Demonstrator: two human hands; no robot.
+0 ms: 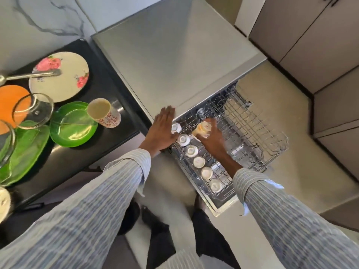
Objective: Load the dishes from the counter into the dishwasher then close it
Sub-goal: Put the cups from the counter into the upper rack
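Here your right hand curls round a pale yellow patterned cup, tilted over the pulled-out grey wire dishwasher rack (six small white cups line its left side). Your left hand, fingers straight, rests flat on the grey countertop edge.

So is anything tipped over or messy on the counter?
Yes, one thing. The flowery mug lies on its side on the black counter, beside the green plate, its opening facing up toward the camera. The tongs rest across the flowered plate. Nothing looks spilled or broken.
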